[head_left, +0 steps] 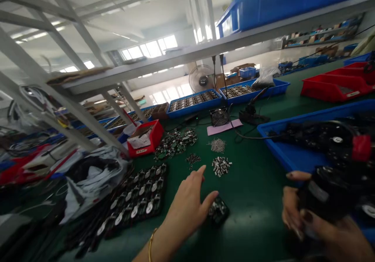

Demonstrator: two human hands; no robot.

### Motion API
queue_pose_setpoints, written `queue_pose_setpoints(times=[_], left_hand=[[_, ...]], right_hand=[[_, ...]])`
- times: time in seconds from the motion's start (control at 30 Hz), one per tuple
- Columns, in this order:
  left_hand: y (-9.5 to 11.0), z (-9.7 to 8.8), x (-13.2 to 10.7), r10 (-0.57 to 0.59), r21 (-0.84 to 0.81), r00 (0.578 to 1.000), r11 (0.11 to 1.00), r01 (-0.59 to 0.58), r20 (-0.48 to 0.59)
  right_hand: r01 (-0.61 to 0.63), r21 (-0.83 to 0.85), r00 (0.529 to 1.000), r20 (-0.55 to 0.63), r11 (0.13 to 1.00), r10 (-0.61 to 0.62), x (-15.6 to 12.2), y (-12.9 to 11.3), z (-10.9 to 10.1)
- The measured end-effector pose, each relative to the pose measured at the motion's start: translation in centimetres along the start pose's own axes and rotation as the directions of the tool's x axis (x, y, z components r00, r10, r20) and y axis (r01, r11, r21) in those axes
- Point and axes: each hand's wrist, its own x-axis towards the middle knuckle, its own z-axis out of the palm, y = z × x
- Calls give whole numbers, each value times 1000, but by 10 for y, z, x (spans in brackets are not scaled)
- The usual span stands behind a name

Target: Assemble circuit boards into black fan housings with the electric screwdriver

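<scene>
My left hand point(187, 199) reaches over the green worktop with thumb and forefinger apart, holding nothing. Beside its thumb lies a small black housing point(219, 211) with a circuit board and parts inside. At the lower right, my right hand point(304, 215) is curled round a black rounded part point(322, 191) with a greyish patch; blur hides its exact kind. Ahead of my left fingertips are a pile of small black-and-white pieces point(221, 166) and a pile of tiny dark pieces point(193, 159). Rows of black units with silvery discs point(142, 189) lie to the left.
A blue tray point(275, 148) of black parts stands at the right, behind my right hand. Further back are a red bin point(146, 139), loose circuit boards point(177, 143), a small metal-pieces pile point(217, 145) and a small black fan point(219, 117). A shelf point(164, 61) crosses overhead.
</scene>
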Motion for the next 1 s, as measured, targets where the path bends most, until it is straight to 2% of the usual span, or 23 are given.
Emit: queue_pose_setpoints(times=[0.07, 0.13, 0.2, 0.3, 0.47, 0.57, 0.7, 0.8, 0.87, 0.93, 1.0], left_hand=[[-16, 26, -40, -156, -79, 986, 985, 152, -60], [-23, 53, -66, -263, -143, 962, 957, 250, -74], [-22, 77, -78, -309, -192, 949, 937, 291, -69], [-12, 98, -77, -308, -233, 945, 932, 277, -108], [-2, 104, -65, -255, -227, 948, 951, 210, -190], [-6, 102, -67, -149, -220, 973, 969, 109, -177], [-15, 100, -77, -12, -217, 983, 976, -28, -181], [-18, 102, -82, 30, -245, 979, 966, -80, -201], [-20, 104, -83, 47, -263, 976, 959, -104, -215], [-21, 105, -82, 60, -268, 971, 955, -123, -232], [-22, 107, -81, 72, -264, 963, 954, -143, -261]], right_hand=[[59, 62, 998, -12, 996, -59, 17, 6, 15], [120, 122, 991, 44, 985, -126, 37, 10, 29], [134, 153, 983, 106, 979, -151, 55, 10, 44], [154, 129, 971, 161, 980, -174, 73, 9, 65], [161, 58, 958, 229, 985, -170, 88, 17, 86], [137, 38, 958, 249, 990, -142, 91, 24, 90], [187, 58, 940, 278, 981, -196, 92, 34, 90], [261, 84, 929, 248, 962, -274, 91, 36, 85], [266, 112, 929, 236, 957, -286, 91, 34, 80], [207, 193, 915, 310, 959, -259, 93, 28, 73], [89, 298, 870, 441, 950, -220, 96, 23, 67]])
